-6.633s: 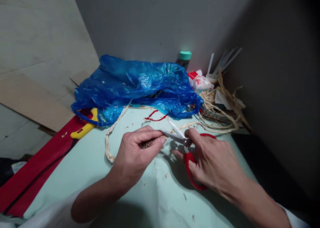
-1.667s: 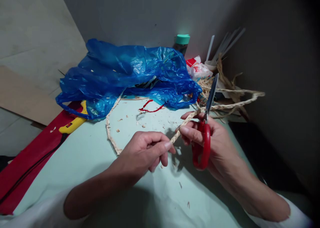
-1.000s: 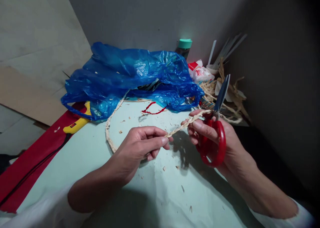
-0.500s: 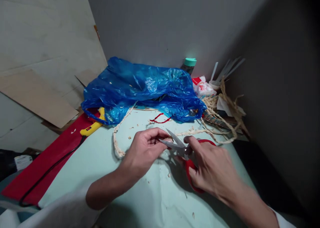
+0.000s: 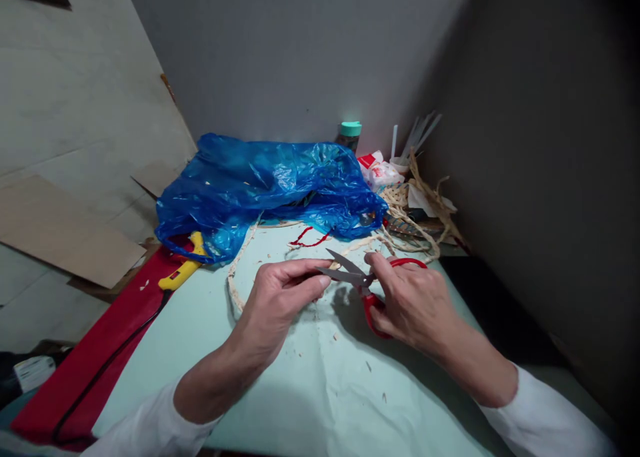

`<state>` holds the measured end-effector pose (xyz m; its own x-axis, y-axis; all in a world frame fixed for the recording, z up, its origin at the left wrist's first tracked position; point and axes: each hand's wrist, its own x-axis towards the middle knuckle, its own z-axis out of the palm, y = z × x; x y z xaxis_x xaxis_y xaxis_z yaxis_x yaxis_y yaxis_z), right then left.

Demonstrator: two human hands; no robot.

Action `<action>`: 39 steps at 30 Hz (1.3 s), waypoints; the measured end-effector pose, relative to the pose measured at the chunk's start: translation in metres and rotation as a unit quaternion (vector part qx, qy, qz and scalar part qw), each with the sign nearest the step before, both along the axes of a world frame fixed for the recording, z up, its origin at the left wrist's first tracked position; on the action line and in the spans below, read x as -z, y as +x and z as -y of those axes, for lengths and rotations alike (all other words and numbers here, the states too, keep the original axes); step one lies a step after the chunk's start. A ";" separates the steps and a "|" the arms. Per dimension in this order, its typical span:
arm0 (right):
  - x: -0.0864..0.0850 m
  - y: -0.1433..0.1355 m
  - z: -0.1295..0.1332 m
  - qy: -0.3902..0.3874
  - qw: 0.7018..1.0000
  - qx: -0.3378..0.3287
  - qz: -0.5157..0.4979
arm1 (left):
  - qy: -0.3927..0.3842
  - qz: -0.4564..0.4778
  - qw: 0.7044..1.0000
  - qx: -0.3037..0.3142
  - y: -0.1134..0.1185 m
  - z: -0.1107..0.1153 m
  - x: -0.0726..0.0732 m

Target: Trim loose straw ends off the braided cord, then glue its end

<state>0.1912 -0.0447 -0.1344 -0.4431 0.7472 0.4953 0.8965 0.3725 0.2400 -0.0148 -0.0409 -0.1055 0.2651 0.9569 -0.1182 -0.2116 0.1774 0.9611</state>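
Note:
Between the thumb and fingers of my left hand (image 5: 280, 303) is pinched a pale braided cord (image 5: 234, 280). The cord loops out to the left of that hand, and a pale length of it runs off to the right beyond the scissors. My right hand (image 5: 413, 293) grips red-handled scissors (image 5: 367, 283), fingers in the loops. The blades are spread, pointing left, with their tips at my left fingertips by a short pale bit of cord. Whether the blades touch the cord I cannot tell. A red string (image 5: 310, 237) lies just behind my hands.
A crumpled blue plastic bag (image 5: 270, 177) fills the table's back. A yellow-handled tool (image 5: 180, 275) with a black cable lies left on red material (image 5: 107, 340). Back right are a green-lidded jar (image 5: 350, 133), a bundle of pale fibre (image 5: 397, 200) and white sticks. Small scraps dot the pale green tabletop (image 5: 345, 390).
The camera view has shifted a little. My left fingers have straightened around the cord, and the scissors have turned slightly, with their blades still spread at the left fingertips.

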 end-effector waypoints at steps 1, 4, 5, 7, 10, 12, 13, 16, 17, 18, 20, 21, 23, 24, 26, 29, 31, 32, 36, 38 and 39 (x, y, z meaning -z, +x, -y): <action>0.001 0.000 0.000 -0.002 1.000 -0.004 0.000 | 0.005 -0.007 1.000 -0.002 0.000 0.000 -0.001; 0.004 0.002 -0.001 -0.010 1.000 -0.015 -0.003 | 0.025 -0.028 0.999 -0.013 0.001 0.001 -0.003; 0.005 0.002 -0.001 -0.013 1.000 -0.017 -0.006 | 0.032 -0.039 0.999 -0.017 0.001 0.001 -0.003; 0.006 0.003 -0.002 -0.018 0.999 -0.025 -0.010 | 0.041 -0.057 0.997 -0.019 0.001 0.001 -0.003; 0.008 0.005 -0.002 -0.024 0.999 -0.040 -0.014 | 0.050 -0.075 0.996 -0.011 -0.001 0.002 -0.003; 0.009 0.005 -0.002 -0.021 0.998 -0.052 -0.018 | 0.054 -0.080 0.995 -0.002 -0.002 0.003 -0.004; 0.009 0.005 -0.003 -0.018 0.998 -0.059 -0.021 | 0.054 -0.081 0.995 0.001 -0.003 0.003 -0.004; 0.009 0.006 -0.003 -0.010 0.997 -0.074 -0.031 | 0.049 -0.087 0.995 0.010 -0.004 0.002 -0.004; 0.009 0.006 -0.003 -0.011 0.997 -0.075 -0.033 | 0.047 -0.093 0.994 0.010 -0.005 0.002 -0.004; 0.010 0.006 -0.003 -0.011 0.997 -0.074 -0.035 | 0.045 -0.099 0.994 0.009 -0.006 0.001 -0.004; 0.011 0.006 -0.003 -0.015 0.997 -0.070 -0.041 | 0.043 -0.111 0.993 0.009 -0.007 0.001 -0.003; 0.012 0.006 -0.003 -0.018 0.996 -0.069 -0.045 | 0.043 -0.114 0.992 0.008 -0.007 0.000 -0.003; 0.014 0.006 -0.004 -0.026 0.996 -0.065 -0.058 | 0.044 -0.123 0.991 0.006 -0.007 0.000 -0.003; 0.014 0.005 -0.004 -0.031 0.995 -0.063 -0.066 | 0.042 -0.124 0.991 0.005 -0.006 0.000 -0.003; 0.013 0.005 -0.005 -0.046 0.994 -0.059 -0.086 | 0.026 -0.110 0.994 -0.002 -0.005 0.000 -0.003; 0.004 0.005 -0.006 -0.158 0.944 -0.048 -0.284 | 0.004 -0.086 0.996 -0.016 -0.003 -0.001 0.002; -0.002 0.003 -0.007 -0.279 0.822 -0.046 -0.494 | 0.008 -0.093 0.995 -0.018 0.000 -0.003 0.006; -0.005 0.001 -0.007 -0.329 0.746 -0.052 -0.577 | 0.014 -0.100 0.995 -0.014 0.001 -0.004 0.009; -0.002 -0.011 -0.008 -0.397 0.550 -0.105 -0.727 | 0.033 -0.136 0.990 0.033 0.008 -0.007 0.016; 0.004 -0.014 -0.008 -0.387 0.509 -0.113 -0.761 | 0.036 -0.159 0.985 0.056 0.012 -0.007 0.018; 0.005 -0.014 -0.008 -0.376 0.499 -0.112 -0.773 | 0.037 -0.171 0.982 0.065 0.014 -0.006 0.018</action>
